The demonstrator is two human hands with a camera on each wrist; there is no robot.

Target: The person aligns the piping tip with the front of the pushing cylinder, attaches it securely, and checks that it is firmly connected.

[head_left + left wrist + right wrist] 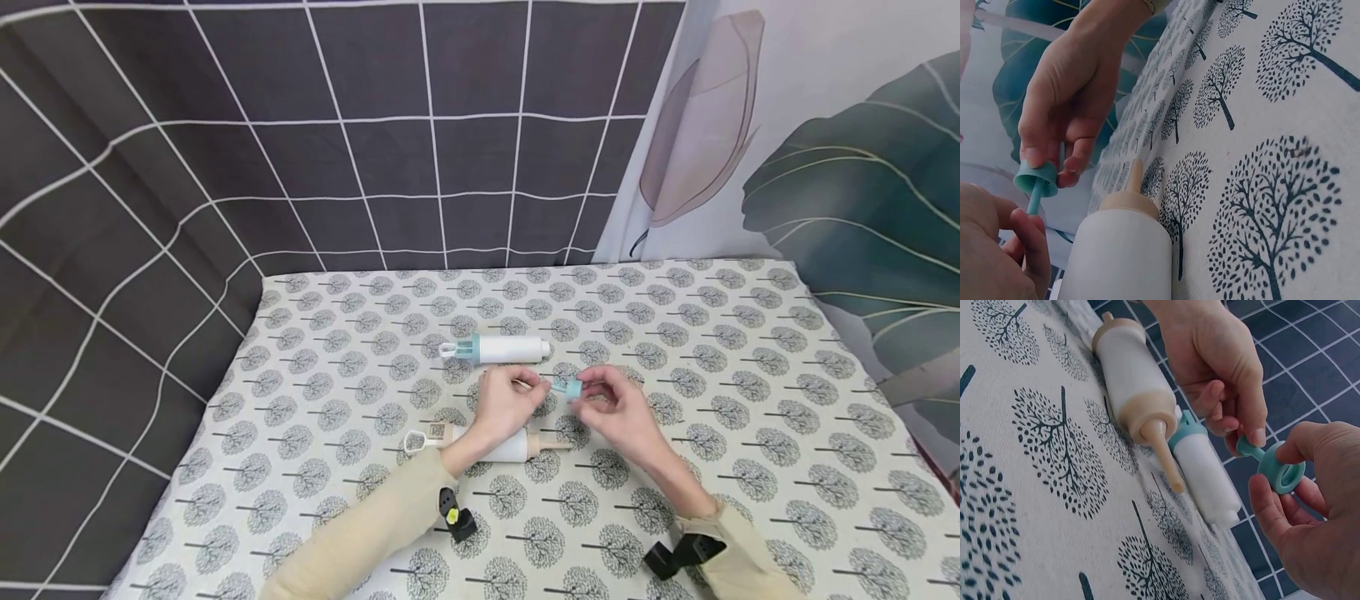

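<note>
As the left hand [507,405] pinches the stem [1036,197] of a teal piece [573,389] and the right hand [621,417] its ring [1287,486], above tree-print cloth [585,504] near a teal-and-white cylinder [510,349], light, aligned grips should avoid bending it.

L hand [506,407] pinching w/ curled fingers [1034,247]; R hand [621,417] also pinching, facing L close up; both forearms [375,527] slanting inward.
</note>
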